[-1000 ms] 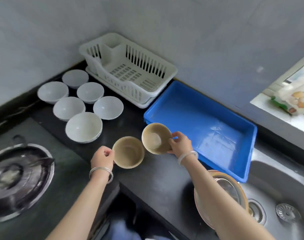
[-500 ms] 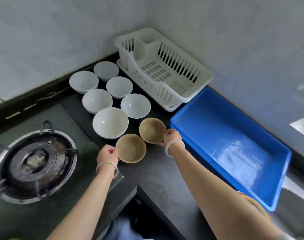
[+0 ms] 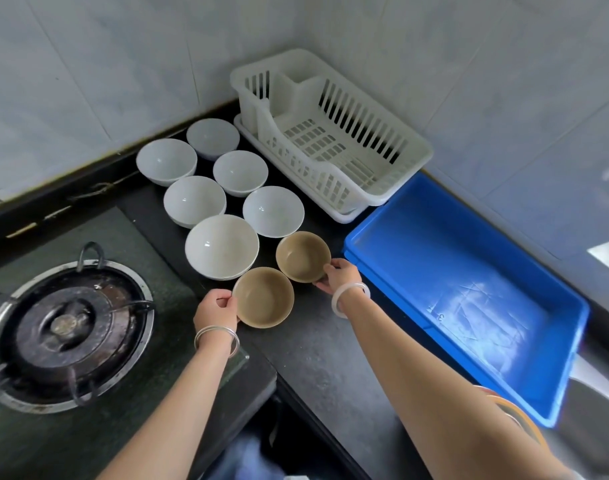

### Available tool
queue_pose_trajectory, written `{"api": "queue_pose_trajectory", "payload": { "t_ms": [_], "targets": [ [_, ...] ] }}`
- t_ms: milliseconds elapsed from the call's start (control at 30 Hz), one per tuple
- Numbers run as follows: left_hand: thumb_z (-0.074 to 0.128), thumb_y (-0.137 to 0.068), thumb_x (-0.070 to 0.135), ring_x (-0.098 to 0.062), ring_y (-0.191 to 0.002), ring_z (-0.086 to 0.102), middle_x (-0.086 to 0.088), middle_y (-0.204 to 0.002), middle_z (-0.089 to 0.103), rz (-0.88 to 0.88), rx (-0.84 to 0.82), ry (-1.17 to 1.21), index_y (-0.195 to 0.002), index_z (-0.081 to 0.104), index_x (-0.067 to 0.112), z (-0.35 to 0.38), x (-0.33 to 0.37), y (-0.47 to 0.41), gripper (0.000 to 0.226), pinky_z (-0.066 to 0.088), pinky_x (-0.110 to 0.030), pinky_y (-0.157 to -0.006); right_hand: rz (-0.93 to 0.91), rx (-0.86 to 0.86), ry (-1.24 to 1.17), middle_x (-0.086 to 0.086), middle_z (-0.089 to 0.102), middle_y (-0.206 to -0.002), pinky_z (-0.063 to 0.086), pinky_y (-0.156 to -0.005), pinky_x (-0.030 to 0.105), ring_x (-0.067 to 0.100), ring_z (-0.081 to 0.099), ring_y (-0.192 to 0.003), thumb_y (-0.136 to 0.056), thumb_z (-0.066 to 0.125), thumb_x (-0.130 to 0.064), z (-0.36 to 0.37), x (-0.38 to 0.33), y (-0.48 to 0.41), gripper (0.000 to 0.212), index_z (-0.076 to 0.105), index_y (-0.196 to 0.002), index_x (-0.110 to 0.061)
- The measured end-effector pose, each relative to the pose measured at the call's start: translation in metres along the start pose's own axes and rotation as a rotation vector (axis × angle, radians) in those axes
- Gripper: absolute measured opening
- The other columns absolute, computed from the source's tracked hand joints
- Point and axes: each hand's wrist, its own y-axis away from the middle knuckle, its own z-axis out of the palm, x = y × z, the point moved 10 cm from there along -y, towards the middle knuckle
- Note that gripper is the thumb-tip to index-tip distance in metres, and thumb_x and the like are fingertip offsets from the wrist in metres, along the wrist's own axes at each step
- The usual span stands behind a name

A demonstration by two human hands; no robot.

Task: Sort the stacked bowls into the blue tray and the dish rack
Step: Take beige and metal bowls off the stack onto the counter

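Tan nearer bowl (image 3: 263, 297) gripped by left hand (image 3: 214, 311); farther bowl (image 3: 303, 257), right hand (image 3: 341, 275).

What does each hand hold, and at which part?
The left hand grips the near brown bowl at its left rim; the right hand grips the far brown bowl at its right rim.

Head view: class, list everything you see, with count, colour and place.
counter: one, black, along the wall
rack: one, white, back corner
tray: one, blue, right of rack
white bowls: six, white, left of rack
near tan bowl: one, tan, in front of white bowls
far tan bowl: one, tan, left of tray
burner: one, black, far left
dish: one, orange-rimmed, bottom right, mostly hidden
left hand: one, grips near tan bowl
right hand: one, grips far tan bowl
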Motion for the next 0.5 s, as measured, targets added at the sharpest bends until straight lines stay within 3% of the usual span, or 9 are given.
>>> {"api": "queue_pose_trajectory", "payload": {
  "t_ms": [200,333,367,433,500],
  "targets": [
    [0.054,-0.085,0.010,-0.036,-0.098,0.063,-0.014,-0.103,0.070,0.038,0.005,-0.041,-0.099,0.067,0.012,0.000,0.005,0.003,0.020,0.052,-0.047,-0.089,0.020,-0.040,-0.016,0.002,0.057,-0.101,0.056,-0.058,0.027,0.018,0.068,-0.076,-0.094,0.051,-0.021,0.002,0.001,0.004,0.031,0.050,-0.126,-0.020],
    [0.050,-0.088,0.015,-0.036,-0.100,0.062,-0.015,-0.103,0.067,0.101,-0.004,-0.133,-0.101,0.065,0.012,-0.001,0.016,0.014,0.020,0.050,-0.041,-0.089,-0.046,-0.075,-0.007,0.013,0.061,-0.118,0.055,-0.064,0.028,0.028,0.068,-0.092,-0.095,0.047,-0.019,-0.003,-0.001,0.009,0.030,0.052,-0.124,-0.012],
    [0.048,-0.089,0.015,-0.037,-0.098,0.062,-0.017,-0.099,0.066,0.132,-0.007,-0.189,-0.097,0.064,0.011,0.000,0.020,0.019,0.018,0.045,-0.040,-0.079,-0.063,-0.083,0.012,0.014,0.061,-0.121,0.055,-0.065,0.028,0.028,0.067,-0.094,-0.096,0.047,-0.019,-0.006,-0.003,0.012,0.030,0.051,-0.125,-0.012],
    [0.045,-0.090,0.016,-0.038,-0.093,0.058,-0.020,-0.104,0.066,0.193,-0.008,-0.313,-0.095,0.062,0.007,0.002,0.030,0.028,0.020,0.040,-0.036,-0.075,-0.070,-0.078,0.069,0.006,0.060,-0.120,0.056,-0.068,0.027,0.021,0.067,-0.089,-0.097,0.045,-0.023,-0.018,-0.004,0.020,0.031,0.050,-0.127,-0.018],
    [0.044,-0.091,0.017,-0.038,-0.099,0.056,-0.020,-0.114,0.064,0.232,-0.008,-0.399,-0.107,0.061,0.007,0.004,0.039,0.037,0.026,0.043,-0.039,-0.082,-0.128,-0.067,0.112,0.000,0.058,-0.116,0.056,-0.076,0.029,0.020,0.066,-0.089,-0.098,0.042,-0.026,-0.033,-0.009,0.030,0.031,0.050,-0.127,-0.020]
  ]
}}
